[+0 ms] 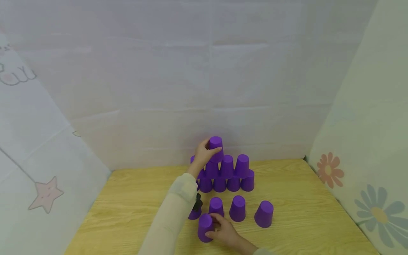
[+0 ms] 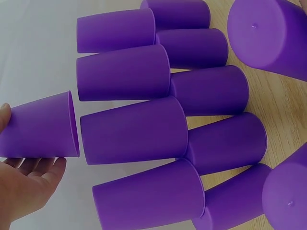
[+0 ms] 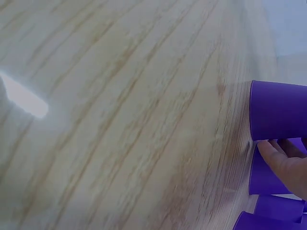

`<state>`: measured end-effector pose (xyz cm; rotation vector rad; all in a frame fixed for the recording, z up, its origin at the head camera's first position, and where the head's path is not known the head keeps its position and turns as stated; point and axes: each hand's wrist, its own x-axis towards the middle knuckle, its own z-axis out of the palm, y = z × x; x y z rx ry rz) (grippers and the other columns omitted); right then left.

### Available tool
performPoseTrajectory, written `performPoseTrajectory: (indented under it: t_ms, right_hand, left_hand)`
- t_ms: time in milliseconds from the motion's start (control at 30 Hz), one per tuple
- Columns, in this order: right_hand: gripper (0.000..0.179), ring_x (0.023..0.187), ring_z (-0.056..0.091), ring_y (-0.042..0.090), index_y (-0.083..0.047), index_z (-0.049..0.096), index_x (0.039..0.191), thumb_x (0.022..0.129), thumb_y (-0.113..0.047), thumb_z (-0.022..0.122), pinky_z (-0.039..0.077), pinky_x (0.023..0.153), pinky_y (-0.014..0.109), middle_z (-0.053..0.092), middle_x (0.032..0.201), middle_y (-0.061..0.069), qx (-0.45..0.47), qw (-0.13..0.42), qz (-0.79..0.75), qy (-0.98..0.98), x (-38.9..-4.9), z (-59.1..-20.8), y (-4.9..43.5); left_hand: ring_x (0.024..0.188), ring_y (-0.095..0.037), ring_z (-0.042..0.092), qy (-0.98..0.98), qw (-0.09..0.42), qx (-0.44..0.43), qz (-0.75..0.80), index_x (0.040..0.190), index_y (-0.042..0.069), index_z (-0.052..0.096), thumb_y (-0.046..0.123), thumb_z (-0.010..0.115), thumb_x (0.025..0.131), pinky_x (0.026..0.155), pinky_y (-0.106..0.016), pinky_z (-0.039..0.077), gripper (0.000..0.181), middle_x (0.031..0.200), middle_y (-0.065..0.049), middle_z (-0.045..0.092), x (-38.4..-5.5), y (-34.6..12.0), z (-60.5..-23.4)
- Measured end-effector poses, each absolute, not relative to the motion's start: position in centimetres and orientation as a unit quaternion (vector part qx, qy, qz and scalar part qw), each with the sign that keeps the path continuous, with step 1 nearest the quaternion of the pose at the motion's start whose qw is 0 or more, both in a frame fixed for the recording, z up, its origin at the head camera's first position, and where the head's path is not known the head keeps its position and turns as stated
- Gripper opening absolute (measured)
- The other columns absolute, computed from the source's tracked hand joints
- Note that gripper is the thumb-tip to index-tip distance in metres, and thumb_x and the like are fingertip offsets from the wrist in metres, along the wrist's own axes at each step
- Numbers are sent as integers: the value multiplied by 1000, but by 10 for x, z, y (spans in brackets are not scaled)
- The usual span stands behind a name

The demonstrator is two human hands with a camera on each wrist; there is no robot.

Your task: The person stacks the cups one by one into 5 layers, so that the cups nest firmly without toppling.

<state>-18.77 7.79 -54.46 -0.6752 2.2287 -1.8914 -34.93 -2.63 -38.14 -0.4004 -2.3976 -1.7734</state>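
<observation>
Hovering cup (image 2: 41, 125), rim (image 2: 75, 124) just above row (image 2: 132, 129)

- The left arm (image 1: 165, 221), in a pale sleeve (image 1: 178, 194), stretches from the near side of the table (image 1: 296, 198) toward its far edge.
- The left hand (image 1: 203, 154) is raised near that edge, thumb opposite the fingers in a grip.
- The right hand (image 1: 224, 232) is lower, nearer the near side, thumb and fingertips gripping.
- The right wrist (image 1: 245, 244) is bare.

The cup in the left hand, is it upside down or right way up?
Upside down: in the head view, the left hand holds the purple cup with its closed base on top.
</observation>
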Motion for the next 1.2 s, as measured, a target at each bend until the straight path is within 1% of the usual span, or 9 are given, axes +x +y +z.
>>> performPoseTrajectory:
  t_ms: [233, 367, 500, 600, 733, 867, 1200]
  right_hand:
    - [50, 93, 53, 26, 6, 44, 116, 74, -7, 67, 43, 80, 44, 54, 104, 15, -241, 53, -605, 757, -186, -544, 70]
    - [50, 90, 54, 23, 3, 47, 115, 72, -8, 69, 45, 77, 39, 56, 102, 12, -235, 30, -582, 778, -186, -546, 65]
    - [51, 90, 55, 20, 0, 48, 114, 70, -12, 70, 46, 76, 35, 57, 102, 10, -219, 22, -572, 790, -186, -547, 62]
    - [51, 92, 54, 20, -1, 48, 115, 71, -15, 70, 45, 77, 34, 57, 103, 9, -211, 29, -574, 791, -186, -548, 60]
    - [51, 93, 54, 22, -1, 47, 115, 71, -14, 70, 45, 78, 34, 56, 104, 8, -207, 36, -573, 792, -187, -550, 59]
    - [52, 93, 54, 24, -1, 46, 116, 71, -11, 70, 45, 77, 36, 56, 104, 9, -201, 39, -575, 792, -186, -551, 58]
    - [49, 94, 52, 30, 2, 46, 116, 72, -3, 67, 46, 76, 41, 53, 106, 10, -203, 73, -621, 754, -182, -539, 56]
  left_hand:
    - [100, -21, 51, -810, 63, -133, -567, 125, 8, 45, 25, 69, 74, 85, -31, 41, 59, 111, -8, 55, -352, -22, -386]
    - [100, -22, 51, -816, 74, -137, -556, 124, 8, 46, 24, 68, 74, 84, -32, 41, 57, 111, -9, 55, -354, -19, -387]
    - [100, -21, 51, -822, 78, -139, -547, 122, 8, 48, 25, 68, 74, 84, -31, 41, 55, 110, -8, 56, -355, -15, -387]
    - [100, -20, 52, -824, 80, -139, -544, 120, 8, 49, 25, 69, 74, 84, -30, 42, 53, 109, -8, 56, -357, -13, -388]
    - [99, -22, 52, -824, 84, -141, -542, 120, 6, 49, 24, 69, 74, 84, -31, 42, 54, 108, -9, 56, -357, -11, -389]
    - [100, -23, 51, -821, 85, -142, -546, 121, 5, 48, 24, 69, 74, 84, -31, 42, 55, 109, -11, 56, -357, -10, -389]
    - [101, -24, 51, -820, 81, -128, -552, 122, 4, 47, 25, 68, 75, 85, -33, 41, 56, 111, -11, 54, -355, -14, -388]
